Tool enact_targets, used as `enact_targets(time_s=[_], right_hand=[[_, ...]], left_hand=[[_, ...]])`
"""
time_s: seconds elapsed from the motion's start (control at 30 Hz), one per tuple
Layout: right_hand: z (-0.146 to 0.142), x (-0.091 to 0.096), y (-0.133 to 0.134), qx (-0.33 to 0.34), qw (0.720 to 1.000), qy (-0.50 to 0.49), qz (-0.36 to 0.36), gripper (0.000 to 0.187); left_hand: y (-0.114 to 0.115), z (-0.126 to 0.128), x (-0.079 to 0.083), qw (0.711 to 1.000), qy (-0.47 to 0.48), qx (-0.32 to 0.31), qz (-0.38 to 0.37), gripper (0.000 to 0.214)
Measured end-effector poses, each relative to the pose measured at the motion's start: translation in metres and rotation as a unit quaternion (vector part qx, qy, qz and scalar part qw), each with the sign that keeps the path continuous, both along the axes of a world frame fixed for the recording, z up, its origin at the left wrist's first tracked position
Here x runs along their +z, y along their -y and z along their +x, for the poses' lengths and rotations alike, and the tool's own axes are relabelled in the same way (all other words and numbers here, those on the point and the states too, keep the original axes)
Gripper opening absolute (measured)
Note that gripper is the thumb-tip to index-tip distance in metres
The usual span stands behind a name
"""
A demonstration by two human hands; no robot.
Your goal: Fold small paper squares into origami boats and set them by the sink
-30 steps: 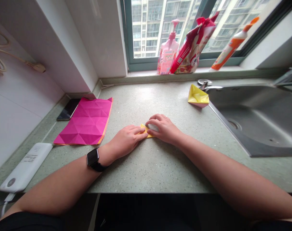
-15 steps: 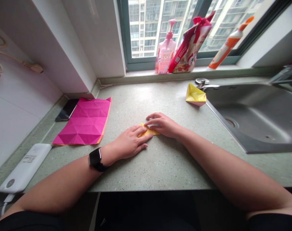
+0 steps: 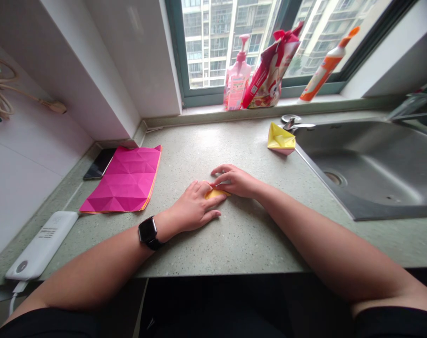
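Observation:
A small folded piece of yellow paper (image 3: 217,193) lies on the countertop between my hands, mostly covered by fingers. My left hand (image 3: 195,204), with a black watch (image 3: 148,230) at the wrist, rests flat over the paper's left part, fingers stretched out. From the other side my right hand (image 3: 236,180) touches the paper's upper right edge. Its fingers are spread and slightly bent, fingertips close to those of the left hand; its thumb is mostly hidden. A yellow and pink folded paper shape (image 3: 281,139) stands apart, beside the sink's corner.
Creased magenta sheets (image 3: 123,180) lie stacked at left, partly over a dark phone (image 3: 99,164). A white power bank (image 3: 42,244) with a cable sits near the front left edge. A steel sink (image 3: 375,164) is at right. A pump bottle (image 3: 236,82), red bag (image 3: 271,70) and orange-white bottle (image 3: 322,70) line the windowsill.
The view has shifted slightly. My left hand has slid a little further over the yellow paper, covering more of it; my right hand stays at its upper edge.

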State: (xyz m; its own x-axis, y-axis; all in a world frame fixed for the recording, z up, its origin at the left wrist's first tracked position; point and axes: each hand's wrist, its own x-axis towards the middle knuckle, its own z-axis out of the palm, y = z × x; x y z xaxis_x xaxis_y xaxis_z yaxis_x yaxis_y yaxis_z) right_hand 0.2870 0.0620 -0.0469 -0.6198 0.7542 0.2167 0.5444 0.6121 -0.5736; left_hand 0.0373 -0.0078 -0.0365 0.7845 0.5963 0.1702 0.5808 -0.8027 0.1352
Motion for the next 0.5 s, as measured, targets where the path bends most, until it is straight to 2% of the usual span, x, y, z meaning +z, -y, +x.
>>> enact_targets(time_s=[0.17, 0.37, 0.5], right_hand=[[-0.002, -0.001, 0.001, -0.003, 1.0, -0.008, 0.009, 0.015], [-0.002, -0.003, -0.001, -0.003, 1.0, -0.011, 0.009, 0.012], [-0.001, -0.002, 0.001, 0.005, 1.0, -0.005, 0.017, 0.012]], left_hand=[[-0.001, 0.005, 0.001, 1.0, -0.004, -0.002, 0.003, 0.05], [0.006, 0.019, 0.004, 0.999, -0.023, 0.028, 0.002, 0.053], [0.008, 0.007, 0.004, 1.0, -0.003, 0.019, -0.006, 0.052]])
